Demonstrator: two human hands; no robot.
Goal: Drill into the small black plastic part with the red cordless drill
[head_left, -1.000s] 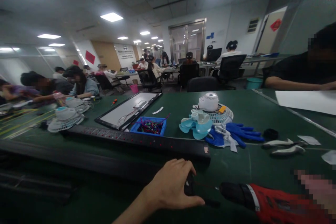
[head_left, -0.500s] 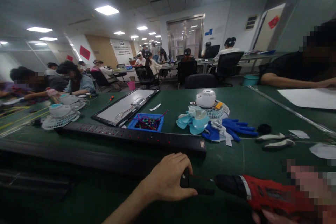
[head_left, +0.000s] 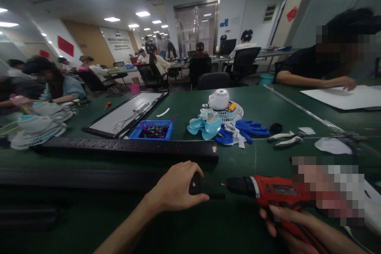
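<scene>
My left hand (head_left: 180, 185) is closed around the end of a long black bar (head_left: 119, 180) lying on the green table, thumb below and fingers over the top. My right hand (head_left: 293, 222) wraps the handle of a red cordless drill (head_left: 276, 190) with a black chuck. The drill lies level and points left; its bit tip is a short gap from the bar's end. Beyond my left hand lies a long black strip (head_left: 131, 149) with a row of red dots. A blurred patch covers the drill's rear.
Behind the strip are a blue tray (head_left: 133, 134) of wires, a framed panel (head_left: 110, 117), a white fan head (head_left: 220, 99), light-blue fan blades (head_left: 205, 125) and blue gloves (head_left: 253, 127). Pliers (head_left: 287, 139) lie at right. A co-worker (head_left: 321, 63) sits across the table, at right.
The view has turned to the right, so the scene sits further left and higher. More of the drill and my right hand shows. Both hands keep their hold, and the bit still faces the bar's end.
</scene>
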